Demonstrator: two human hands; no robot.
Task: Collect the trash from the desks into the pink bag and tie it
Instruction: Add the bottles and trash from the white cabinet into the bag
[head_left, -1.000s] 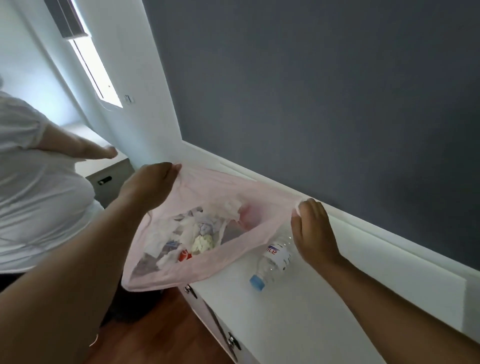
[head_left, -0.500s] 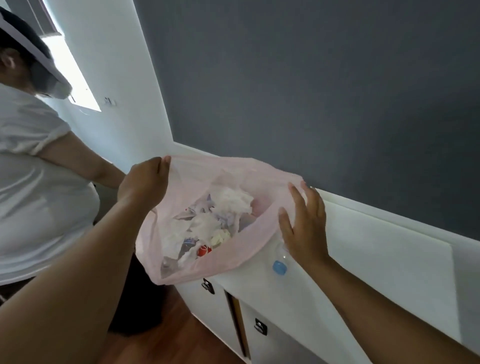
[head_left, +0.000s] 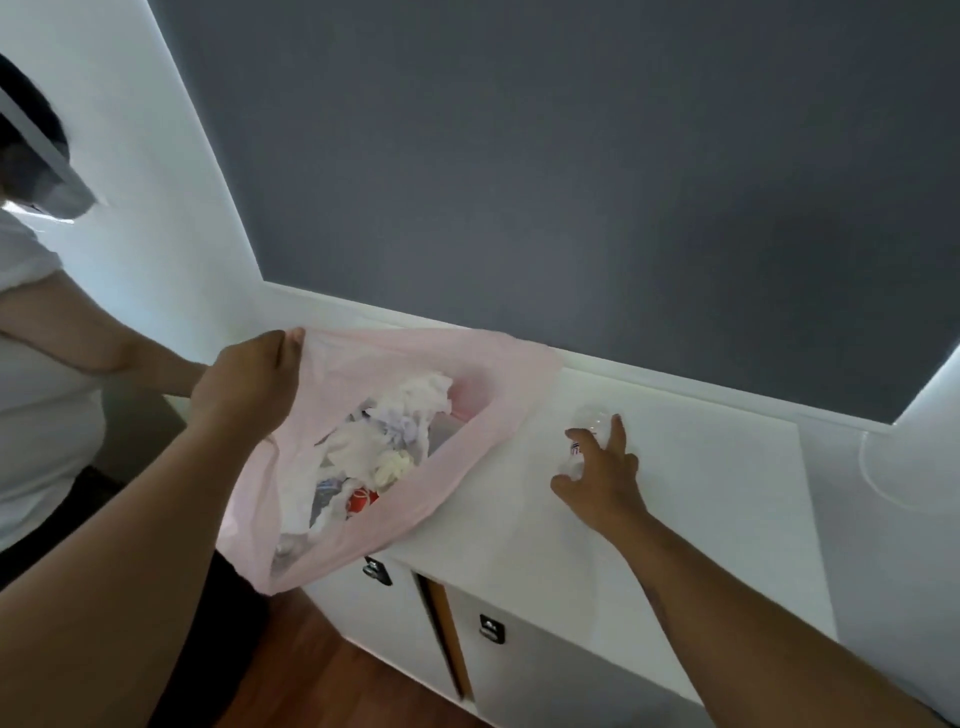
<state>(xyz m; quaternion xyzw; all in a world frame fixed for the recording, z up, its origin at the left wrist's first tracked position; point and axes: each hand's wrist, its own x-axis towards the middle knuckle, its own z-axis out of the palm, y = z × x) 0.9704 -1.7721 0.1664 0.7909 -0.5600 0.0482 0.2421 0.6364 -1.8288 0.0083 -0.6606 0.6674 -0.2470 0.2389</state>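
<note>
Left arm: reaches forward from lower left, forearm rising. The left hand (head_left: 249, 387) has its fingers curled and its thumb pinched on the near-left rim of the pink bag (head_left: 511, 376), holding the mouth up and open.

Right arm: extended across the white desk (head_left: 727, 519), wrist low. The right hand (head_left: 602, 480) is palm down with fingers spread and fairly straight over the clear bottle (head_left: 589, 418). The fingers are not wrapped round it; cannot tell whether they press on it.

Bag position: far rim lies against the ledge at the foot of the grey wall (head_left: 571, 182). The right part of the bag rests on the desk top and the body sags off the desk's left front corner. Inside is crumpled trash (head_left: 384, 452), mostly white paper, with one red scrap.

Hard to make out: the bottle is mostly covered by the hand, so only its clear far end and a bit of label show. The pale round shape (head_left: 906, 467) at the right edge is unclear. A second person (head_left: 36, 405) is cut off at the left edge.

Edges and room: bare desk top lies right of the hand. The bottle is just beside the bag's mouth. Below the front edge are drawer fronts (head_left: 545, 665), then the wooden floor (head_left: 322, 670).
</note>
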